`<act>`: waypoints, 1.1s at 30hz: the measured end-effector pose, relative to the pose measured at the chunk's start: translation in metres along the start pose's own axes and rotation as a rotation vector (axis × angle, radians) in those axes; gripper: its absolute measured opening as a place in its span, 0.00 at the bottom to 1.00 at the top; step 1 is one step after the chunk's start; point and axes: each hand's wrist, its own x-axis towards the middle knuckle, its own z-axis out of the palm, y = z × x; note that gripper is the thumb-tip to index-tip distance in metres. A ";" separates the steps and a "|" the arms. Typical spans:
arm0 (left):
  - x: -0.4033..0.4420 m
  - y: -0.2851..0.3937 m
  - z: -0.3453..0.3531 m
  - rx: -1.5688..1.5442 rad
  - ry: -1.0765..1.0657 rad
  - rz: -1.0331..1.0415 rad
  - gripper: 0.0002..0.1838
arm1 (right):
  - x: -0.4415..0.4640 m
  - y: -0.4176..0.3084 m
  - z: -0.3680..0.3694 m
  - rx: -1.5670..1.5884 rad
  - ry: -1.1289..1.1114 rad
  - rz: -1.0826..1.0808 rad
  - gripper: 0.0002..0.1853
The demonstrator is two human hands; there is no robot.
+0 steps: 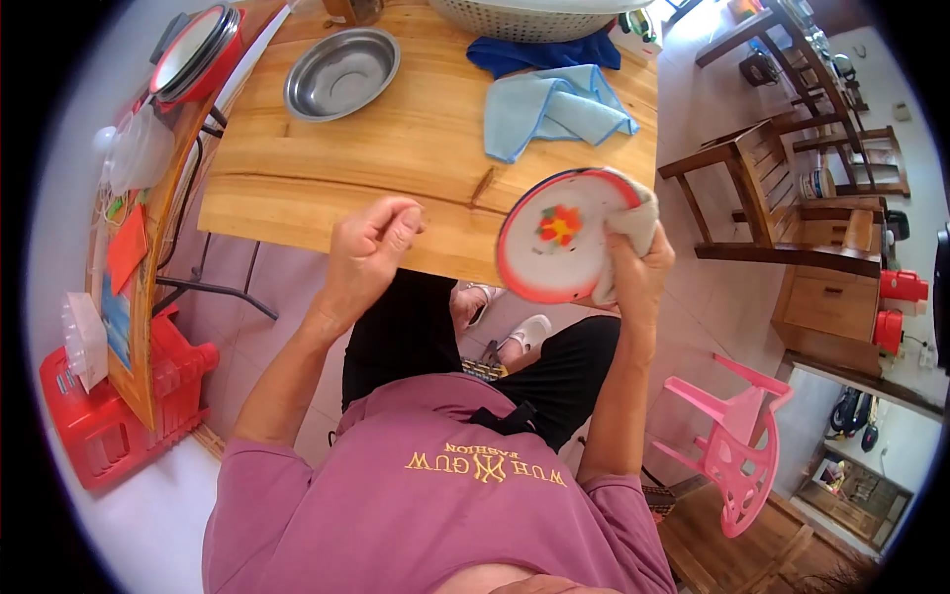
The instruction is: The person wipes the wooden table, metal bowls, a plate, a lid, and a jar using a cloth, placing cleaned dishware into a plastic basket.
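Observation:
A white enamel plate (574, 259) with a red rim and a painted flower is tilted up over the table's front edge. My right hand (641, 259) grips its right side, with a beige cloth (639, 220) folded over the rim under my fingers. Left of the plate and apart from it, my left hand (374, 243) is closed, fingers curled in and nothing visible in them. Farther back on the wooden table (416, 148) stand a steel bowl (341, 74) and a crumpled light blue cloth (554, 111).
At the table's back are a perforated basin (534, 22) and a dark blue cloth (542, 54). Stacked basins (203, 54) and a red crate (129, 416) stand to the left. A pink plastic chair (727, 436) and a wooden chair (762, 188) are on the right.

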 end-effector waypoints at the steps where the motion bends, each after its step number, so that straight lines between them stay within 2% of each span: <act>1: 0.002 -0.013 -0.003 0.004 0.050 0.051 0.12 | 0.001 0.000 -0.001 0.021 0.044 0.030 0.12; 4: -0.004 -0.016 -0.013 -0.017 0.053 -0.048 0.11 | 0.004 0.014 0.000 0.069 0.137 0.003 0.11; 6: -0.005 -0.027 -0.014 0.014 0.066 -0.010 0.11 | 0.005 0.019 0.002 0.085 0.135 -0.007 0.11; 9: -0.004 -0.041 -0.021 0.042 0.002 -0.119 0.13 | 0.004 0.024 0.003 0.028 0.144 -0.055 0.11; 11: 0.001 -0.040 -0.024 -0.152 -0.058 -0.174 0.13 | 0.004 0.027 0.002 0.038 0.151 -0.057 0.12; 15: 0.002 -0.036 -0.032 -0.172 -0.120 -0.208 0.13 | 0.004 0.033 -0.001 0.039 0.164 -0.080 0.15; 21: 0.000 -0.041 -0.036 -0.219 -0.164 -0.166 0.13 | 0.001 0.030 0.001 0.020 0.190 -0.117 0.16; 23: -0.002 -0.042 -0.035 -0.206 -0.171 -0.149 0.14 | 0.000 0.025 0.001 -0.107 0.209 -0.116 0.16; 28: -0.002 -0.050 -0.036 -0.264 -0.175 -0.054 0.13 | -0.003 0.019 0.007 -0.064 0.215 -0.103 0.17; 30: -0.002 -0.054 -0.040 -0.207 -0.237 -0.094 0.12 | -0.002 0.023 0.005 -0.109 0.231 -0.105 0.18; 33: -0.002 -0.049 -0.039 -0.212 -0.197 -0.052 0.13 | 0.000 0.025 0.005 -0.129 0.226 -0.135 0.18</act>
